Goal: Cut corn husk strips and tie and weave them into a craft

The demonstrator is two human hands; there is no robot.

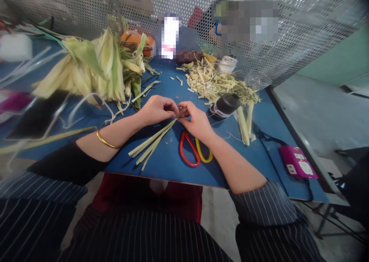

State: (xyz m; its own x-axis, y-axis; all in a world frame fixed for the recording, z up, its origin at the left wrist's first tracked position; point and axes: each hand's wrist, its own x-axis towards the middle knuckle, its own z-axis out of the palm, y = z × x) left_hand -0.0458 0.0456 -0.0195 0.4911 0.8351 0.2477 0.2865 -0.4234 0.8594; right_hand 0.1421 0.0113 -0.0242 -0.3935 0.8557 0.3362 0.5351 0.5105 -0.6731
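Note:
My left hand [161,110] and my right hand [194,119] meet over the front of the blue table. Their fingertips are pinched together at the upper end of a small bundle of corn husk strips [154,142], whose loose ends fan out down to the left. Thin white thread seems to run at the pinch; fingers partly hide it. Scissors with one red and one yellow handle [190,150] lie under my right wrist, blades hidden by that hand. Right of it, a black cone of thread [225,106] with white thread wound round it leans on the table.
A large pile of corn husks [98,67] lies at the back left, and husk scraps [213,79] are heaped at the back right. A purple power strip [298,162] with a black cable sits at the right edge. A perforated metal panel [138,2] stands behind the blue table [161,75].

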